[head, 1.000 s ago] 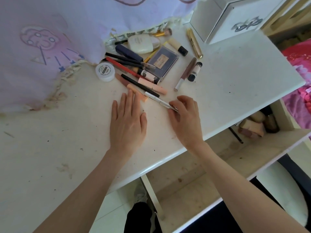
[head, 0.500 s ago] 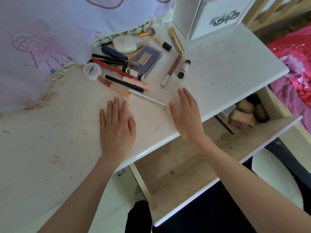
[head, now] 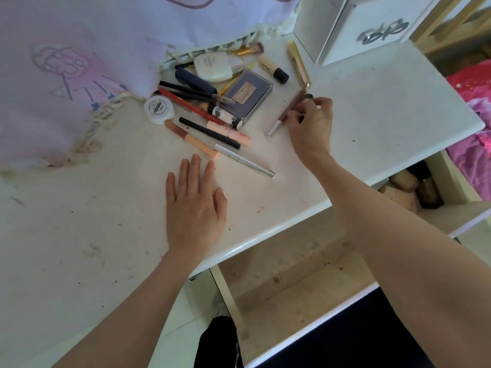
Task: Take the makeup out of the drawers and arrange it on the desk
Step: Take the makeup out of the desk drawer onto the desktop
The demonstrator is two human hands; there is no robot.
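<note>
Makeup lies in a heap at the back of the white desk (head: 372, 115): a white jar (head: 159, 109), a purple palette (head: 248, 92), a white compact (head: 212, 67), a gold tube (head: 297, 63), pencils and a silver pen (head: 244, 160). My right hand (head: 310, 126) curls its fingers round a small black-capped tube (head: 308, 96), just right of a brown pencil (head: 289, 110). Most of the tube is hidden by the fingers. My left hand (head: 195, 203) lies flat on the desk below the heap, holding nothing.
The desk drawer (head: 292, 274) stands pulled out under my right arm, with beige containers (head: 406, 187) at its right end. A white drawer box (head: 372, 27) stands at the back right. A purple cloth (head: 79, 49) covers the back left. Pink bedding (head: 475, 102) lies at the right.
My right hand let go of the silver pen, opened, then reached back and right to the small black-capped tube and curled round it. My left hand stayed flat.
</note>
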